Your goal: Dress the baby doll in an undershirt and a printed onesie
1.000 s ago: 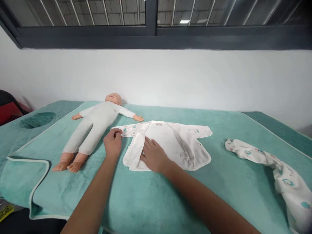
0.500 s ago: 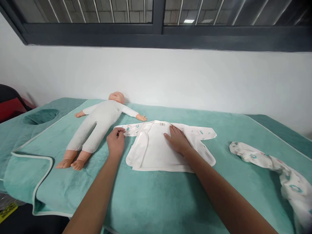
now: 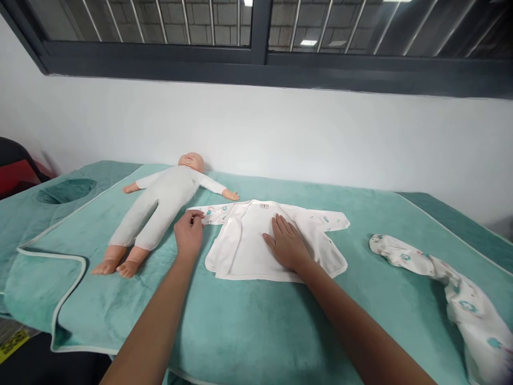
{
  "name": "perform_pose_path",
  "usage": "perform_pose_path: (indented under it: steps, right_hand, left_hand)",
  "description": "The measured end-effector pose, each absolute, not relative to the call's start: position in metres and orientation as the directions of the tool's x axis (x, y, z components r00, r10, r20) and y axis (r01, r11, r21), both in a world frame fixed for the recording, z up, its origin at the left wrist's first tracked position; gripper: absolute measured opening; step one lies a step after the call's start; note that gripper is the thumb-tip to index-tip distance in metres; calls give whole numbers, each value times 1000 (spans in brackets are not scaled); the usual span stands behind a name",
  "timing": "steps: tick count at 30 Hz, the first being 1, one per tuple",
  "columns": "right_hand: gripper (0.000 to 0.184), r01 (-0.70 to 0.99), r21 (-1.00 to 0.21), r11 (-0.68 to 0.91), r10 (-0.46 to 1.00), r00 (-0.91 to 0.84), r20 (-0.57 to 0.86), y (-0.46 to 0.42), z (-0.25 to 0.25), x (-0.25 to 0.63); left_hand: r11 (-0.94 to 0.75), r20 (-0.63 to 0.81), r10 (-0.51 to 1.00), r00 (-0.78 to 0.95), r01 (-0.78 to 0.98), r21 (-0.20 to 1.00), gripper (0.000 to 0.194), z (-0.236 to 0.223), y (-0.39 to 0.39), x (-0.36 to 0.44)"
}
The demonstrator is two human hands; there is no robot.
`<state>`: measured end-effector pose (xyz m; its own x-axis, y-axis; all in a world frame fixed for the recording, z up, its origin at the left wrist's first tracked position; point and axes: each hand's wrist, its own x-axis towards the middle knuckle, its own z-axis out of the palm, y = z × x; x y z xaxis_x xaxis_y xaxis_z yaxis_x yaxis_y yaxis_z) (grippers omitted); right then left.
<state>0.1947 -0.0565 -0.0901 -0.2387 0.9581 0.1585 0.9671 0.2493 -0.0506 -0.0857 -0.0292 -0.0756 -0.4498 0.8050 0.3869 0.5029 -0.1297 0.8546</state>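
A white baby shirt (image 3: 244,243) with small teal prints lies spread open on a teal towel (image 3: 224,321). My left hand (image 3: 188,235) pinches the cuff of the shirt's left sleeve, close to the doll's side. My right hand (image 3: 285,243) lies flat, fingers stretched out, on the middle of the shirt. A baby doll (image 3: 160,206) in a pale bodysuit lies on its back to the left of the shirt, arms spread, head toward the wall.
A second white printed garment (image 3: 444,286) lies crumpled at the right of the towel. The table stands against a white wall under a barred window. A folded corner of the towel (image 3: 44,267) hangs at the left edge. Something red and dark (image 3: 16,174) sits far left.
My right hand slid from the shirt's lower left front up toward its collar area, then back a little toward the centre. My left hand stayed on the sleeve cuff.
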Motion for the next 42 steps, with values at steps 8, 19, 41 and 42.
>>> perform_pose_path:
  steps: [8, 19, 41, 42]
  right_hand:
    - [75, 964, -69, 257, 959, -245, 141, -68, -89, 190]
    - [75, 963, -104, 249, 964, -237, 118, -70, -87, 189]
    - [70, 957, -76, 279, 949, -263, 173, -80, -88, 185]
    - [70, 957, -75, 281, 948, -264, 176, -81, -88, 184]
  left_hand:
    - [-117, 361, 810, -462, 476, 871, 22, -72, -33, -83]
    - [-126, 378, 807, -454, 493, 861, 22, -72, -32, -84]
    - [-143, 376, 807, -456, 467, 873, 22, -73, -32, -84]
    - [-140, 374, 808, -455, 468, 872, 22, -73, -32, -84]
